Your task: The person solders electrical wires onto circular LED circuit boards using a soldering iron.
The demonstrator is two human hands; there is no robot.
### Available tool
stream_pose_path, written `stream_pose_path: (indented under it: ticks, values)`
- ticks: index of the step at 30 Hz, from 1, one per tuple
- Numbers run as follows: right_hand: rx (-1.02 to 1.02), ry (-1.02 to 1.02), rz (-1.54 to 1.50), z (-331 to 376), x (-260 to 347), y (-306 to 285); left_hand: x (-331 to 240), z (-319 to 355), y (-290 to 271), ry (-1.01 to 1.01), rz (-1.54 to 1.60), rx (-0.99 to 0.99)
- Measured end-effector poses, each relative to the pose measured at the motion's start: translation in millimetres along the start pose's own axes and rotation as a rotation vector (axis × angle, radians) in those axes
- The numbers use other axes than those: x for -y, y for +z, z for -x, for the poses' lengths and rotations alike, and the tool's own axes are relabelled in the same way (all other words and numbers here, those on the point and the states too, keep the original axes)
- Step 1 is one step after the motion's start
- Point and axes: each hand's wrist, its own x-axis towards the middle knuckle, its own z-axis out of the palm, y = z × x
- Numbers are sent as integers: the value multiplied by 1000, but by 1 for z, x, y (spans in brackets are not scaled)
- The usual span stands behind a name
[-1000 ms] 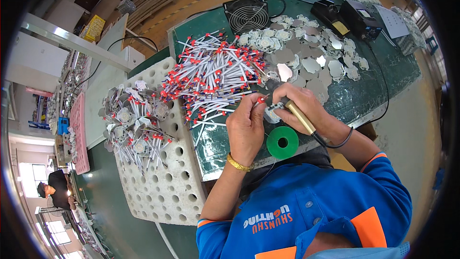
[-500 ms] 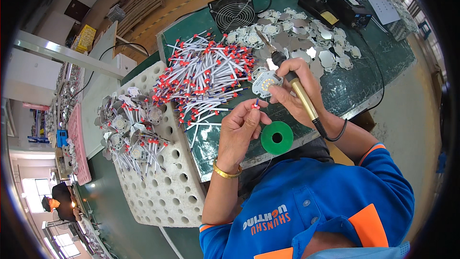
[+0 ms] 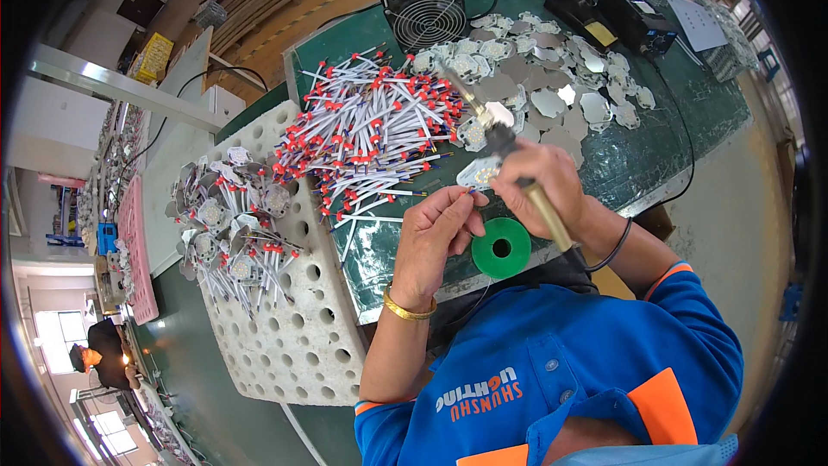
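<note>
My right hand [image 3: 549, 179] is wrapped round a soldering iron [image 3: 543, 209] with a brass-coloured handle, its tip blurred and pointing away from me. The same hand pinches a small whitish LED board [image 3: 477, 173] between thumb and finger. Just below the board, my left hand [image 3: 438, 229] is closed in a pinch on a short wire lead; only a bit of its end [image 3: 471, 191] shows at the fingertips. Whether lead and board touch, I cannot tell. A green solder spool [image 3: 485, 252] sits beside my left fingers at the bench edge.
A heap of white leads with red collars [image 3: 371, 125] lies left of my hands. Many LED boards [image 3: 548, 103] spread beyond. A fan [image 3: 425, 22] and a soldering station [image 3: 636, 19] stand at the back. On the left, a perforated white panel [image 3: 297, 341] bears wired boards [image 3: 207, 211].
My right hand has come down and nearer, bringing the board close to my left fingertips. The lead's red collar, visible before, is now mostly hidden by my left fingers.
</note>
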Motion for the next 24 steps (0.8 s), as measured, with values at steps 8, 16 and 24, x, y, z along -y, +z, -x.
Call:
stream_pose_path:
  ticks: [8,16,24]
  values:
    - [6,51,110,2,-4,-1,7,-4,9,118,-92,-169]
    - [-6,278,-2,-1,-2,1,9,-4,8,233,-289,-222]
    - [51,304,-51,0,-2,5,9,-1,7,267,-325,-225]
